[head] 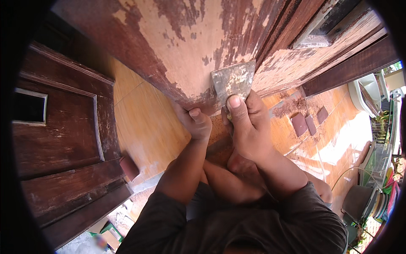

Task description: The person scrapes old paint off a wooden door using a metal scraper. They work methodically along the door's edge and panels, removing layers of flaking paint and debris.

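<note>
A wooden door panel (190, 54) stands before me, with brown paint or varnish worn off in patches to pale bare wood. My right hand (250, 136) grips a putty knife (234, 79), thumb pressed on its broad, stained metal blade. The blade lies against the door's lower part, beside a raised moulding (276, 38). At the door's lower left edge, my left hand (199, 125) holds on with the thumb in sight; its other fingers are mostly hidden.
Another dark wooden door (63, 136) stands at left, a sandpaper roll (129, 169) by its edge. Sandpaper pieces (299, 124) and scraped dust (290, 106) lie on the tiled floor (142, 127) at right. Beyond is a white plastic container (364, 95). Boxes (112, 235) sit at lower left.
</note>
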Demonstrator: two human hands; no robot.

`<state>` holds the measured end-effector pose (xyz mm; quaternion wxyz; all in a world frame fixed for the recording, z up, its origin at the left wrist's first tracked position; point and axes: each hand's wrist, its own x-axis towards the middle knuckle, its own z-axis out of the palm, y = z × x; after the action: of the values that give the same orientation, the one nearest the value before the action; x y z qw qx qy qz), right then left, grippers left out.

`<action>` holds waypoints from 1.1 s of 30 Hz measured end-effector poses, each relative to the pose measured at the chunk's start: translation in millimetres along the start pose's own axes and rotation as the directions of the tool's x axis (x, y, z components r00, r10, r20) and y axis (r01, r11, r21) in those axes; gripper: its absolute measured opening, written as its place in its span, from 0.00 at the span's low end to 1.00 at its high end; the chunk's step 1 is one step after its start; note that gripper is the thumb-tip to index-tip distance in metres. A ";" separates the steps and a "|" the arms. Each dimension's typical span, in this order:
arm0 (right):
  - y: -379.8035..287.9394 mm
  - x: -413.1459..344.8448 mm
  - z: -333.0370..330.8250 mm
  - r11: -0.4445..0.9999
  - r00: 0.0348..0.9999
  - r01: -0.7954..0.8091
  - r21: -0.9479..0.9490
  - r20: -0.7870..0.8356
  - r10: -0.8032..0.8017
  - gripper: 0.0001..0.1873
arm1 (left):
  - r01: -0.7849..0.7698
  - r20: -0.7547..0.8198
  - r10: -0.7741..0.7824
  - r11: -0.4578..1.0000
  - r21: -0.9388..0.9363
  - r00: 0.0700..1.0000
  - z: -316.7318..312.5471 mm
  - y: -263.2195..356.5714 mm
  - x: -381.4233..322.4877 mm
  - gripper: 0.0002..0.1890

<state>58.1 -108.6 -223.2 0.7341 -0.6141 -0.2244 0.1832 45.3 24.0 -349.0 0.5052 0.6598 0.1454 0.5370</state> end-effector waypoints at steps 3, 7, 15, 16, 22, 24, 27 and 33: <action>3.4 -3.9 -0.7 0.991 1.000 -0.012 -0.134 -0.030 0.008 0.14 | 0.002 -0.001 -0.002 0.993 -0.122 1.000 1.3 5.0 0.3 0.58; 2.2 -3.8 -2.7 0.994 1.000 -0.013 -0.106 -0.011 0.012 0.14 | 0.040 -0.065 -0.050 0.988 -0.151 0.997 6.5 11.2 -1.7 0.58; -14.4 2.2 6.0 0.992 0.998 0.056 -0.110 0.004 -0.056 0.15 | 0.059 -0.082 -0.069 0.992 -0.111 0.994 4.0 16.7 -1.2 0.57; -18.1 3.2 4.5 0.995 0.999 0.046 -0.094 0.015 -0.045 0.15 | 0.073 -0.093 -0.085 0.989 -0.127 0.992 3.4 17.2 -1.5 0.57; -34.3 4.6 1.2 0.995 0.997 0.076 -0.070 -0.007 -0.077 0.16 | 0.108 -0.083 -0.123 0.980 -0.164 0.989 4.1 24.5 0.2 0.56; -33.7 1.5 2.5 0.992 1.000 -0.024 -0.123 0.015 0.026 0.16 | 0.085 -0.118 -0.106 0.982 -0.167 0.987 6.3 27.0 1.7 0.56; -26.9 -6.3 3.5 0.978 0.982 -0.191 -0.087 -0.019 0.190 0.18 | 0.101 -0.141 -0.131 0.974 -0.203 0.981 9.2 30.1 3.6 0.56; -2.7 -9.6 -2.4 0.995 0.997 -0.074 -0.070 -0.004 0.074 0.15 | 0.131 -0.105 -0.158 0.966 -0.224 0.982 6.8 36.9 9.4 0.54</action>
<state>51.5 -116.3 -221.8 0.7050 -0.6476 -0.2073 0.2017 41.8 11.0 -312.8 0.6018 0.5545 0.1646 0.5507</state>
